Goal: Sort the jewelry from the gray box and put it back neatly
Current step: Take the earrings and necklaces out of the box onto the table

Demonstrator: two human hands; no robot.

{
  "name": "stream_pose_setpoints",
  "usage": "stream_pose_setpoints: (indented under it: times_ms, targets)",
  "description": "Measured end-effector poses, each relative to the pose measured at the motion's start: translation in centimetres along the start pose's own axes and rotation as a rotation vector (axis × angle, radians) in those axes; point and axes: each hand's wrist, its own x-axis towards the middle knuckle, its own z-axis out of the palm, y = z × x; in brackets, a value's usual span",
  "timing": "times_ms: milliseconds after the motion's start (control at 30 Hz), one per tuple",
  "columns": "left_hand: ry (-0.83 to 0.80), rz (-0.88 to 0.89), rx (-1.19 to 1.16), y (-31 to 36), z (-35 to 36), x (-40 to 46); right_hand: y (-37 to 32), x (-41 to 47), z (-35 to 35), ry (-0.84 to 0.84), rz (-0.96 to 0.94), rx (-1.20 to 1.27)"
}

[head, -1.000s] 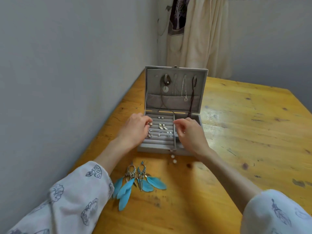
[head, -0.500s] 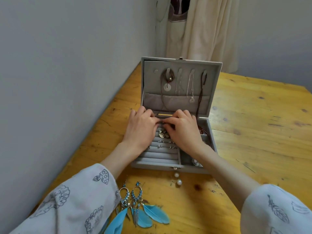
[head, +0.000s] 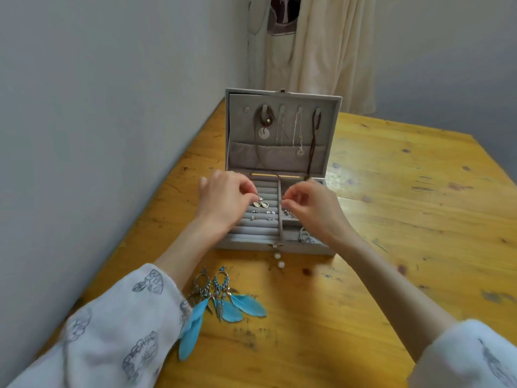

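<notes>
Gray box (head: 279, 152) sits open on wooden table (head: 391, 219) before you, lid upright, necklaces hanging inside. Your left hand (head: 223, 203) pinches silver petal earring (head: 260, 202) over ring rolls. Your right hand (head: 313, 208) fingers curled, pinching; what they hold, cannot tell. Feather earrings (head: 223, 301) lie near your left sleeve.

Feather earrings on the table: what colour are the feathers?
Bright blue feathers, seen in the head view.

One head-worn view looks forward and down, seemingly close, over the table (head: 391, 219).
</notes>
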Motion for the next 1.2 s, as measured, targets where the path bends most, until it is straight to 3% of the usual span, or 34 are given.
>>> stream_pose_setpoints:
  times_ms: [200,433,700,933,1067,1200]
  targets:
    - [-0.067,0.098,-0.097,2.7,1.1,-6.6,2.7,-9.1,-1.5,0.019,0.104,0.023]
    - [-0.101,0.128,0.151,5.8,4.6,-9.4,4.4,-10.5,0.0,0.093,0.193,0.0]
    - [-0.106,0.183,0.227,6.1,5.1,-9.2,4.4,-10.8,0.4,0.108,0.171,-0.047]
    - [-0.108,0.165,0.14,5.5,4.2,-9.5,4.4,-11.2,-0.2,0.156,0.15,0.069]
    - [-0.124,0.146,0.018,3.6,2.4,-8.3,3.8,-10.1,-0.8,0.227,0.093,0.077]
    - [-0.129,0.124,0.018,0.4,0.2,-5.1,2.2,-7.6,-0.8,0.16,-0.03,0.018]
